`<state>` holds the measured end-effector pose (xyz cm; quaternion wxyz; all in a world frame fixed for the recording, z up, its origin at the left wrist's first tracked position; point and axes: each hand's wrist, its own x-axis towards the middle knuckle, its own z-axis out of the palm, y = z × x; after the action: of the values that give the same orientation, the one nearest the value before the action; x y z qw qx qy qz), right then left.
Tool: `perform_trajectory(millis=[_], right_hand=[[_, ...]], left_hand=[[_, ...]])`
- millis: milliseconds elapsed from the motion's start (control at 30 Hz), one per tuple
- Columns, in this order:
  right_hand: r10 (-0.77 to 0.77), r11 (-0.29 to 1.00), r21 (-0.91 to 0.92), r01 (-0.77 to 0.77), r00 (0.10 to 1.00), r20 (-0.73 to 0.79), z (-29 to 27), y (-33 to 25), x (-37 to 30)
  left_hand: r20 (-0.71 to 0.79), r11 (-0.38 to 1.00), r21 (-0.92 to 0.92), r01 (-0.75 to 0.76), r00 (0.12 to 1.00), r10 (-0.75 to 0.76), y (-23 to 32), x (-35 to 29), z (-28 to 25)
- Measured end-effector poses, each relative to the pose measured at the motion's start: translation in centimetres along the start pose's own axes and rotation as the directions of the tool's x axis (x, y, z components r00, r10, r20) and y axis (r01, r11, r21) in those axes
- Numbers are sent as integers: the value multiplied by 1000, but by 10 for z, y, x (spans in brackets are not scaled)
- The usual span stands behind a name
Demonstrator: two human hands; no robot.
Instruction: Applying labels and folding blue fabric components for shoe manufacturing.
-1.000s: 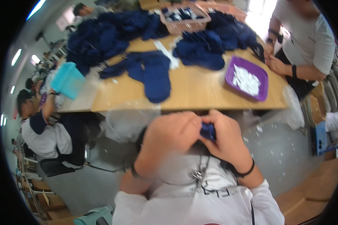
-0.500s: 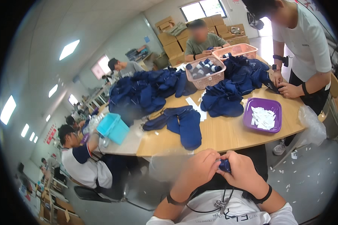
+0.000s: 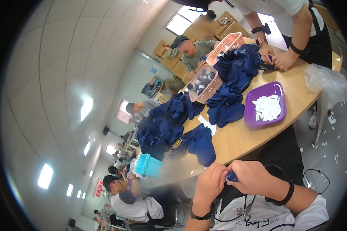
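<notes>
Counting the clock from the middle of the view: holding a small roll of navy fabric (image 3: 232, 176) between four and five o'clock, in front of the body and just off the near edge of the counter (image 3: 235, 139). Closing on the roll from five o'clock with the left-hand grip (image 3: 211, 184), fingertips drawn together at its edge; wrapping it from four o'clock with the right-hand grip (image 3: 250, 177), fingers curled snugly around and partly hiding it. Bringing both sets of fingertips nearly together there. Wearing a white T-shirt (image 3: 227, 208) with dark print, plus a black band on each wrist.

Set out across the pale wood: at three o'clock, a purple tray (image 3: 260, 122) of white slips (image 3: 266, 107); between four and five, nearer the middle, a few flat navy pieces (image 3: 202, 148) with rounded ends; close to the centre, a big navy fabric heap (image 3: 162, 125); at two, a second navy heap (image 3: 233, 82); between one and two, a pink basket (image 3: 211, 91) of dark rolls with white bands; at seven, a turquoise bin (image 3: 149, 166).

Sharing the counter with a standing person in white (image 3: 300, 23) at two o'clock, both hands on dark fabric, and a person in grey-green (image 3: 199, 52) at one.
</notes>
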<state>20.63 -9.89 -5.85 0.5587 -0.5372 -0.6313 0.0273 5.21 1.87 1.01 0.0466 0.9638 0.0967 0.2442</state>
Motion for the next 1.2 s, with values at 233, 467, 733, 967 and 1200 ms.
perform_trajectory(millis=[233, 467, 733, 967, 1200], right_hand=[[-9, 999, 30, 11, 998, -60, -2, 8, -7], [77, 991, 104, -82, 996, 43, -9, 5, -7], [51, 993, 101, -54, 998, 30, -10, 3, -5], [49, 996, 74, -53, 997, 56, -1, 8, -7], [45, 995, 88, -49, 998, 44, -2, 6, -9]], left_hand=[[-80, 992, 109, -63, 994, 72, 8, 4, 3], [-114, 994, -108, 15, 993, -28, 7, 3, 0], [50, 917, -358, 176, 984, -169, -12, -3, -6], [123, 984, -68, 162, 981, -153, 8, 2, -10], [9, 992, 123, -35, 999, 34, 8, -5, -3]])
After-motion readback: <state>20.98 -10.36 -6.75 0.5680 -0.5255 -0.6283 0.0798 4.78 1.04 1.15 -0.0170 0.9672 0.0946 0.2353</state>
